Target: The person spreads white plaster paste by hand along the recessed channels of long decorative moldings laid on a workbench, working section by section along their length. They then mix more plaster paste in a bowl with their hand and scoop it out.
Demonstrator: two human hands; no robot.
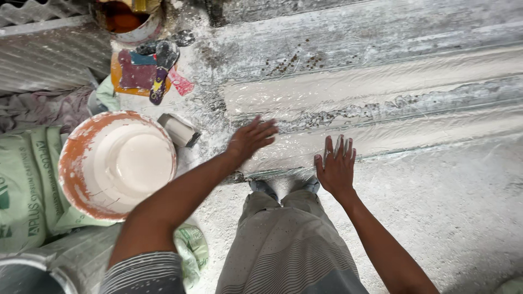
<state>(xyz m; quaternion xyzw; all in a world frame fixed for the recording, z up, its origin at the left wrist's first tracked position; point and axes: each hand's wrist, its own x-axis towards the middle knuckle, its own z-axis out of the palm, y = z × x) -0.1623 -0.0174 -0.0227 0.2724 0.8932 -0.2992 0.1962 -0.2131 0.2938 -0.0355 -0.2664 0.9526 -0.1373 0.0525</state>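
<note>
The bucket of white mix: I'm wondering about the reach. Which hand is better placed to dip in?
Probably the left hand: it hovers nearer the bucket. The right hand lies flat on the wet sheet, farther away.

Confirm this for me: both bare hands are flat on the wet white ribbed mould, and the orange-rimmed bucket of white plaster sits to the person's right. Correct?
Not quite. The bucket sits to the person's left, beside the green sacks, as the head view shows. The rest stands: the left hand and right hand both lie spread, open, on the wet white ribbed mould.
</note>
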